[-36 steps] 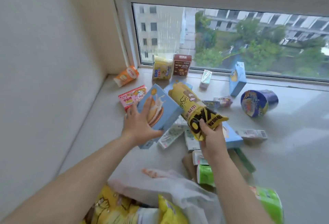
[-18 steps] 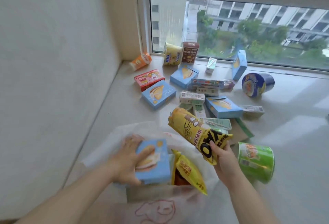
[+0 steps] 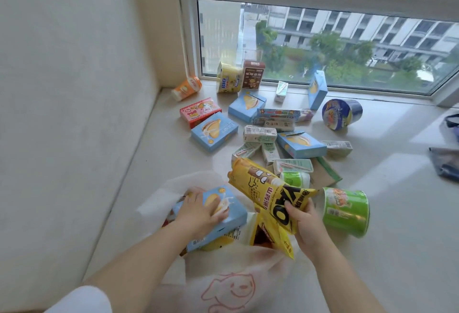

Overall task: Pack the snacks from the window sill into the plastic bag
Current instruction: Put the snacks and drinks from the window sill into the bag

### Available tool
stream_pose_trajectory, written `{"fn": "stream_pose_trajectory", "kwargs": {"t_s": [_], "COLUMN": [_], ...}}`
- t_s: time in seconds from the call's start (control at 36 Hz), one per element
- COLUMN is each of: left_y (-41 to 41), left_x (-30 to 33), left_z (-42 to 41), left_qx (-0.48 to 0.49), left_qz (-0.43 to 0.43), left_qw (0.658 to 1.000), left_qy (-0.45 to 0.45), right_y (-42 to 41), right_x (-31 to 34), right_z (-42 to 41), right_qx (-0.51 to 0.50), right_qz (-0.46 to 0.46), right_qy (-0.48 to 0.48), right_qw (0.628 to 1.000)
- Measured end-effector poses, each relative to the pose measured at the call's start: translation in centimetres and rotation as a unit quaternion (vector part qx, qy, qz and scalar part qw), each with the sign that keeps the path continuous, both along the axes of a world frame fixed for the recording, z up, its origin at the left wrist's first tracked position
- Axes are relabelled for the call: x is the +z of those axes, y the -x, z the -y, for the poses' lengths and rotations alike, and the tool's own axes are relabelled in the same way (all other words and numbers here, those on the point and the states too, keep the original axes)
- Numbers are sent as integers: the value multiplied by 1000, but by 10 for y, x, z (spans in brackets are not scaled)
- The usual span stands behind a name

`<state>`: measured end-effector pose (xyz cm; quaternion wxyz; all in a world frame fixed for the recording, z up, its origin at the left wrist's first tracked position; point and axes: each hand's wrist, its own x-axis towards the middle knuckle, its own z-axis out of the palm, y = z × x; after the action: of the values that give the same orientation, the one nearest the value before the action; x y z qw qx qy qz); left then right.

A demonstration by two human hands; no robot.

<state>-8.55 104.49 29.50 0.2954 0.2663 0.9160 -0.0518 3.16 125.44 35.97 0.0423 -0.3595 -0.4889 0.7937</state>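
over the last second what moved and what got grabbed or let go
The left hand carried the blue cardboard snack box from above the sill down into the white plastic bag. The right hand brought the yellow snack packet toward it. Both grips unchanged; sill snacks stayed.

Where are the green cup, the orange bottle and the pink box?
green cup [image 3: 346, 212], head view, on its side wall.
orange bottle [image 3: 186, 88], head view, on the middle of its label.
pink box [image 3: 200, 111], head view, on its printed top face.
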Motion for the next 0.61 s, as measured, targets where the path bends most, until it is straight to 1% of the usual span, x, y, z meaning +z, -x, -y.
{"fn": "stream_pose_trajectory", "kwargs": {"t_s": [0.03,0.06,0.08,0.11,0.14,0.17,0.19,0.22,0.25,0.28,0.31,0.36,0.42,0.47,0.53,0.56,0.61], "left_y": [3,7,13,19,26,32,39,44,46,48,49,49,50,54,57,57,53], "left_x": [4,5,9,14,13,11,7,3,0,-5,-7,-3,15,38,58,64,72], "left_z": [2,6,10,17,26,35,44,52,61,70,78,91,100,107,115,116,121], "left_qx": [-15,-10,11,40,72,120,184,237,277,303,320,317,271,241,225,210,179], "left_qz": [-56,-136,-204,-243,-242,-194,-123,-58,-22,-16,-34,-84,-156,-222,-258,-266,-261], "left_qw": [998,989,975,965,966,973,975,969,960,953,946,941,942,925,905,900,901], "left_qy": [-18,-60,-91,-91,-63,-18,19,34,22,-8,-42,-83,-124,-194,-253,-275,-295], "right_y": [0,1,2,3,4,6,8,11,13,16,19,24,31,37,45,49,59], "right_x": [0,0,1,1,1,1,0,0,-1,-2,-3,-4,-4,-1,4,7,8], "right_z": [1,3,4,6,8,11,14,17,21,25,29,36,42,47,58,62,76], "right_qx": [2,4,9,15,22,30,37,44,55,68,82,120,176,246,319,340,345], "right_qz": [2,1,-1,-2,-1,0,1,2,3,6,11,21,29,40,41,39,34], "right_qy": [-3,-5,-6,-6,-6,-6,-6,-5,-7,-10,-18,-42,-68,-83,-86,-98,-149], "right_qw": [1000,1000,1000,1000,1000,1000,999,999,998,998,996,992,982,965,943,935,926]}}
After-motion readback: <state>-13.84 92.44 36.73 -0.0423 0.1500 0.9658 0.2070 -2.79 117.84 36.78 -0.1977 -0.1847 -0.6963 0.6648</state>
